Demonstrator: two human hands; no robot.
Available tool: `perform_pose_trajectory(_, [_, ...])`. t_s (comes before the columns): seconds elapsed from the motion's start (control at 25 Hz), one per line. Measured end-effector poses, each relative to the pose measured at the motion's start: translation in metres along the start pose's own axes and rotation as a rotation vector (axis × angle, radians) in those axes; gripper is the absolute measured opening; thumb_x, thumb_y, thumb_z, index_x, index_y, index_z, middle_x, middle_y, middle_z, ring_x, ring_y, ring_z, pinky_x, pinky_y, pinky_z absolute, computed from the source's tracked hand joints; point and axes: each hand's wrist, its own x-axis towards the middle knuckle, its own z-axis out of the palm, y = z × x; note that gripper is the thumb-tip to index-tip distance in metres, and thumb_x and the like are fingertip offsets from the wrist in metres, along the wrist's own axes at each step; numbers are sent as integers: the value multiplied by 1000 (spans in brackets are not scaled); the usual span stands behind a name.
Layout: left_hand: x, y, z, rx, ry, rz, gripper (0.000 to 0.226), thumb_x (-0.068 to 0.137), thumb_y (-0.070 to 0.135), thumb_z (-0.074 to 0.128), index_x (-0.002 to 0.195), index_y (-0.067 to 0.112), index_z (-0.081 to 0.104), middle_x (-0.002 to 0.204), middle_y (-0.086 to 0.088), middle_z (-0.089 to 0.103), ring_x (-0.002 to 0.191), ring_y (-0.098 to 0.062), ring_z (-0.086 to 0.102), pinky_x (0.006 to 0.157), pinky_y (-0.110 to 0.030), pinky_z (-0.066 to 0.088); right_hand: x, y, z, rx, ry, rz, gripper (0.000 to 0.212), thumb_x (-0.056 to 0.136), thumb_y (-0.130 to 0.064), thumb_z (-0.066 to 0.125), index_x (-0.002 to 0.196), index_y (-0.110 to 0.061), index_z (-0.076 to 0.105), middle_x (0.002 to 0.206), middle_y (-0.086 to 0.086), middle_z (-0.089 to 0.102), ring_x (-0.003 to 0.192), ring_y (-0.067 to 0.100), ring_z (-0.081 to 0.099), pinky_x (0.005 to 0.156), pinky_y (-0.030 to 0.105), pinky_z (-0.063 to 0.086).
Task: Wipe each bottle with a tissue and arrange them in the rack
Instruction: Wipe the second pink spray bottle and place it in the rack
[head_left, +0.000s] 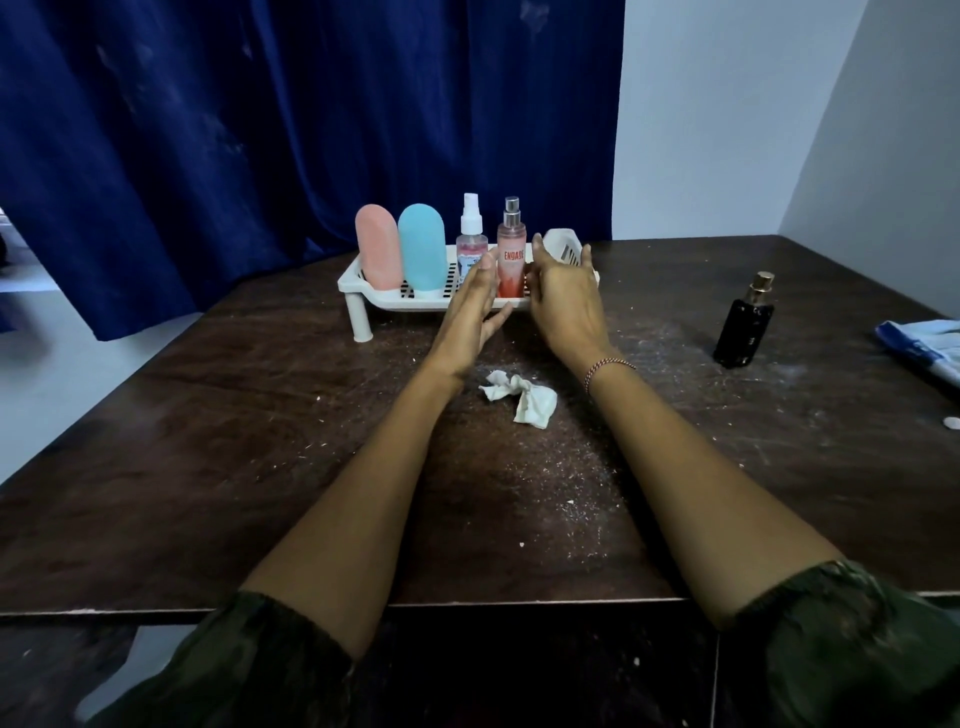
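The left hand (470, 306) is held with its fingers straight and together, and nothing is gripped in it. The right hand (563, 291) is held with its fingers loosely extended, and nothing is gripped in it either. The palms are turned toward each other, and the red "ENGAGE" spray bottle (511, 249) is flanked by them. Whether that bottle is touched by either hand cannot be told. A beaded bracelet (605, 366) is worn on the right wrist.

The "ENGAGE" bottle is stood upright in the white plastic rack (358, 283), as the rightmost of four. To its left, in order, are placed a clear spray bottle with a white cap (471, 234), a blue squeeze bottle (422, 244) and a pink squeeze bottle (377, 247), all upright. The right end of the rack is partly hidden by the right hand.

A crumpled tissue (519, 397) is laid on the dark wooden table (208, 441), between the two forearms and near the wrists. A black perfume bottle (743, 325) is stood upright on the table, well apart from the rack to the right. A blue and white packet (924, 345) is seen at the right edge. A dark blue curtain (260, 130) is hung behind the rack.
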Motion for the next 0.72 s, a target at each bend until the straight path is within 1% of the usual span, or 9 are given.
perform_pose_trajectory(0.08, [-1, 1, 1, -19, 3, 7, 45, 102, 32, 21, 143, 15, 28, 143, -3, 39, 119, -2, 40, 107, -32, 36, -1, -1, -1, -8, -7, -7, 53, 90, -2, 43, 142, -2, 30, 90, 21, 68, 96, 33, 61, 115, 38, 5])
perform_pose_trajectory(0.16, [-1, 3, 1, -37, 13, 7, 45, 102, 31, 21, 143, 14, 27, 142, -5, 40, 118, -2, 41, 105, -32, 37, -2, -2, -1, -23, -2, -10, 54, 89, -2, 44, 142, -3, 31, 94, 20, 68, 99, 32, 61, 115, 39, 6])
perform_pose_trajectory(0.24, [-1, 3, 1, -37, 19, 8, 46, 102, 32, 21, 145, 13, 26, 148, -9, 35, 123, -4, 39, 104, -31, 37, -3, -2, -2, -41, -6, -16, 54, 89, -4, 45, 142, -4, 31, 94, 20, 68, 99, 31, 61, 115, 39, 7])
perform_pose_trajectory(0.28, [0, 2, 1, -30, 22, 5, 47, 102, 33, 20, 145, 13, 25, 149, -10, 33, 128, -7, 37, 105, -30, 36, -3, -3, -3, -50, -11, -17, 54, 90, -5, 46, 142, -4, 31, 94, 19, 68, 99, 31, 60, 115, 39, 6])
perform_pose_trajectory(0.36, [2, 1, -1, -23, 33, -3, 49, 102, 34, 21, 146, 13, 24, 151, -12, 31, 138, -16, 31, 107, -32, 33, -3, -3, -3, -65, -19, -15, 55, 90, -5, 46, 142, -5, 30, 93, 18, 68, 99, 30, 60, 115, 39, 6])
perform_pose_trajectory(0.4, [4, 0, -2, -30, 44, -7, 49, 102, 35, 21, 146, 13, 25, 150, -14, 31, 139, -19, 30, 108, -32, 33, -3, -3, -3, -70, -18, -13, 55, 90, -4, 46, 142, -5, 30, 92, 18, 68, 97, 30, 61, 115, 40, 6])
perform_pose_trajectory(0.56, [8, -3, -4, -42, 73, -18, 51, 101, 37, 23, 146, 11, 25, 149, -19, 32, 138, -22, 33, 108, -32, 34, -4, -3, -1, -70, 3, -7, 53, 90, -4, 45, 142, -5, 32, 90, 17, 69, 95, 29, 62, 115, 41, 7])
perform_pose_trajectory(0.72, [8, -1, -4, -14, 60, -11, 53, 100, 40, 26, 146, 13, 26, 148, -18, 35, 137, -20, 34, 111, -33, 33, -4, -2, 0, -43, 9, 8, 54, 90, -5, 45, 142, -5, 31, 96, 17, 68, 102, 29, 60, 115, 43, 5])
